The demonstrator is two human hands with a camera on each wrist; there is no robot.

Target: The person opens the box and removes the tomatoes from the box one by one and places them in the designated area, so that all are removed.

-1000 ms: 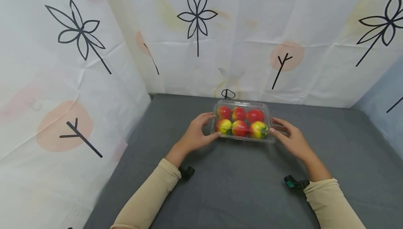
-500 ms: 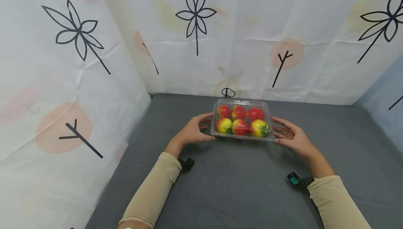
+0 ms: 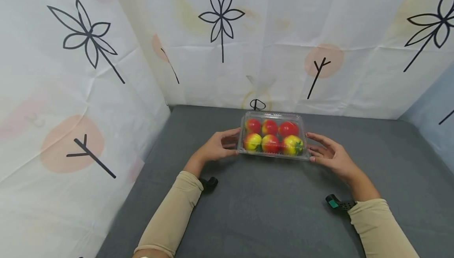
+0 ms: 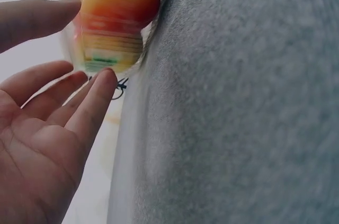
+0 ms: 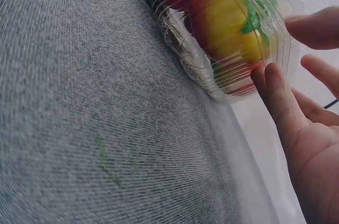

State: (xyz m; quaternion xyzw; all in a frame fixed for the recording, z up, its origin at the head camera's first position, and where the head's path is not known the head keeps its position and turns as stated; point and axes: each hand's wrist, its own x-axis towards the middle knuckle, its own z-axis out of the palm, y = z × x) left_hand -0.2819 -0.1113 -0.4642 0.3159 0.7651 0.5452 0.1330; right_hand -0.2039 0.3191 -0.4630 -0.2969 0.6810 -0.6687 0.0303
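Observation:
A clear plastic clamshell box (image 3: 273,155) lies lid-down or closed flat on the grey cloth, with several round red-and-yellow fruits (image 3: 270,144) inside. One fruit (image 5: 222,17) has a green leafy top in the right wrist view. My left hand (image 3: 217,147) is at the box's left end, fingers and thumb spread and fairly straight. At the right end is my right hand (image 3: 333,157), its fingers extended, fingertips at the box wall. Whether the fingertips of either hand touch the plastic, I cannot tell for sure.
Grey cloth (image 3: 262,210) covers the table. White fabric printed with black plant outlines (image 3: 269,33) hangs behind the table and along its left side. Both wrists carry black straps with small cameras (image 3: 211,183).
Both hands have drawn slightly outward. The thumbs, which rested on the box's front corners, are now off them at its ends. The box has stayed in place.

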